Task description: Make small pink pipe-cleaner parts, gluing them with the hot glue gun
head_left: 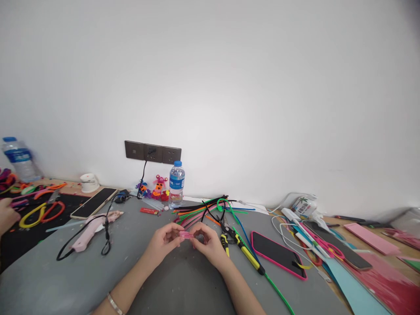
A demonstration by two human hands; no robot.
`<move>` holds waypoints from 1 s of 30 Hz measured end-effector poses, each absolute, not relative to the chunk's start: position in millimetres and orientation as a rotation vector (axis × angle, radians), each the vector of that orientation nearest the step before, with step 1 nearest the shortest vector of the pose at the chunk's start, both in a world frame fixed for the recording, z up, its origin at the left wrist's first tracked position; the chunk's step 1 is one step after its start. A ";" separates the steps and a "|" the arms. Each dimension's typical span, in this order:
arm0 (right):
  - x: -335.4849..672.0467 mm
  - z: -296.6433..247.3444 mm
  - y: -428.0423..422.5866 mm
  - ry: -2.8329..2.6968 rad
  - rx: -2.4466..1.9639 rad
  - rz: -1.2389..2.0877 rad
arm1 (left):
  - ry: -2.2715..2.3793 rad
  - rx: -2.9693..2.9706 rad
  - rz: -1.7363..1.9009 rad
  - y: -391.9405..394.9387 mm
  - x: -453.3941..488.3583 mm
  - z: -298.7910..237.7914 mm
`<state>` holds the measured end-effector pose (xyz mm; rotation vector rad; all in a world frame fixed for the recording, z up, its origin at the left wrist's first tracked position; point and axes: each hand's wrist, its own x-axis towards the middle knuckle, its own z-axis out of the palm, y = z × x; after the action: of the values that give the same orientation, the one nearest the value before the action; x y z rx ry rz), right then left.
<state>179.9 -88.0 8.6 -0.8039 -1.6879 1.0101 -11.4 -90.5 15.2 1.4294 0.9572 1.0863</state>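
Between my two hands, just above the grey mat point(183, 284), is a small pink piece point(186, 235), short and fuzzy-looking; its exact kind is too small to tell. The thumb and fingers of my left hand point(166, 240) pinch its left end. My right hand point(208, 245) pinches the right end, fingers curled. Behind the hands lies a bundle of coloured pipe cleaners point(193, 214), partly hidden by them. Pliers with yellow-and-black handles point(248, 256) rest beside my right hand, and a long green pipe cleaner point(277, 291) runs past them.
A pink glue gun point(88, 236) with a black cord lies left. A water bottle point(176, 186) stands by the wall near small figures point(159, 188). Right are a pink-cased phone point(278, 254) and pink scissors point(323, 245). Another person's hand point(7, 216) shows far left near orange-and-yellow scissors point(41, 215).
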 end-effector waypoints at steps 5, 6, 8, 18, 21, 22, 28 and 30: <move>180.2 7.6 -88.0 -1.704 -0.809 0.978 | 0.947 1.350 1.040 -88.8 -11.8 14.5; 180.2 7.4 -88.0 -1.705 -0.808 0.972 | 0.948 1.337 1.033 -88.5 -12.0 14.1; 180.1 6.9 -87.9 -1.707 -0.805 0.961 | 0.951 1.314 1.027 -88.1 -12.2 14.0; 179.5 9.5 -88.5 -1.732 -0.815 0.911 | 0.950 1.346 1.024 -87.5 -13.0 14.9; 179.3 10.1 -88.5 -1.731 -0.830 0.897 | 0.943 1.327 1.035 -86.9 -12.9 13.3; 179.1 10.0 -88.3 -1.731 -0.836 0.894 | 0.943 1.323 1.042 -86.8 -12.8 12.9; 178.7 8.1 -87.4 -1.721 -0.847 0.901 | 0.955 1.326 1.083 -86.3 -12.4 11.9; 178.8 8.3 -87.7 -1.718 -0.838 0.910 | 0.945 1.316 1.096 -85.9 -12.5 11.5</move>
<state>178.8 -87.7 8.3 -0.8376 -1.7182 0.9098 -12.5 -85.9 11.5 1.3164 0.9454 1.0956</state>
